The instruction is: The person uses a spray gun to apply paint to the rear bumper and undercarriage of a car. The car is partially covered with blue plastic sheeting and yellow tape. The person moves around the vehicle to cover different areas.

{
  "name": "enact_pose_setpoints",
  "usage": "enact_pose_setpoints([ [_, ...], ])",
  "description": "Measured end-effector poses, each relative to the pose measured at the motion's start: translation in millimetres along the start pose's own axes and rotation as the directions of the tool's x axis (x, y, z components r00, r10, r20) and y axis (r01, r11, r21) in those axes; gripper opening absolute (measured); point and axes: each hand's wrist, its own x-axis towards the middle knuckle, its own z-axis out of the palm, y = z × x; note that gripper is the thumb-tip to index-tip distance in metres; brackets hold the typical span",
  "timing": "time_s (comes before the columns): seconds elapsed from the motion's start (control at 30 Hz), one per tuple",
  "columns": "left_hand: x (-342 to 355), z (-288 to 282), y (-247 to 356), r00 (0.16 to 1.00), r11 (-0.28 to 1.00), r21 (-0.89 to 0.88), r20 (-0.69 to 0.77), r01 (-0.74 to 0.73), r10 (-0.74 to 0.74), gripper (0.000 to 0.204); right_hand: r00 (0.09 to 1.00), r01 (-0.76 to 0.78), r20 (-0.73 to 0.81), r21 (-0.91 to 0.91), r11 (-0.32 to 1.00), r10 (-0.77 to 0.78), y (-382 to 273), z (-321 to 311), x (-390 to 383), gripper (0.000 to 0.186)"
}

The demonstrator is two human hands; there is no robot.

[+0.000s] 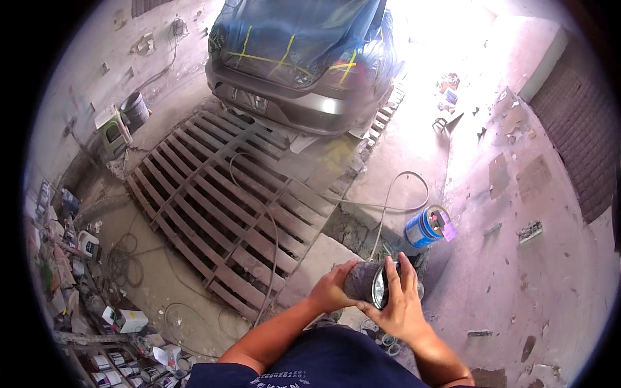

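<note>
Between my hands is a dark, paint-crusted cylindrical cup (362,279), tilted on its side, with a shiny metallic rim facing right. My left hand (332,289) is closed around the cup's left side. My right hand (402,302) grips the rim end, its thumb below and its fingers stretched over the top. The fingers hide much of that end, so I cannot tell whether a lid is there. A small metal part shows just beyond the cup, near the end of a pale hose (386,210). A blue paint can (420,229) stands a little farther off.
A car (291,107) masked with blue film and yellow tape stands ahead, behind a slatted floor grate (213,194). Hoses lie across the grate and floor. Cluttered shelves (84,337) line the left; a paint-spotted wall (511,271) rises at right.
</note>
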Motion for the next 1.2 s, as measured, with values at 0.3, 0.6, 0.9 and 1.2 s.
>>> enact_pose_setpoints([
  [0.3, -3, -2, -4, 0.997, 0.991, -0.130, 0.065, 0.035, -0.027, 0.096, 0.995, 0.029, -0.093, -0.026, 0.999, -0.031, -6, 4, -2, 0.078],
  [0.6, -1, 1, 12, 0.990, 0.987, -0.145, 0.135, 0.065, -0.046, 0.093, 0.973, 0.229, -0.030, -0.021, 0.973, -0.229, 9, -12, -8, 0.071],
  [0.9, -1, 5, 2, 0.997, 0.996, -0.080, 0.071, 0.030, -0.025, 0.090, 0.980, 0.201, 0.015, -0.025, 0.979, -0.201, 11, -11, -2, 0.076],
  [1.2, 2, 5, 3, 0.999, 0.999, -0.045, 0.032, 0.016, -0.014, 0.091, 0.993, -0.105, -0.049, -0.007, 0.994, 0.105, -6, -5, -4, 0.080],
])
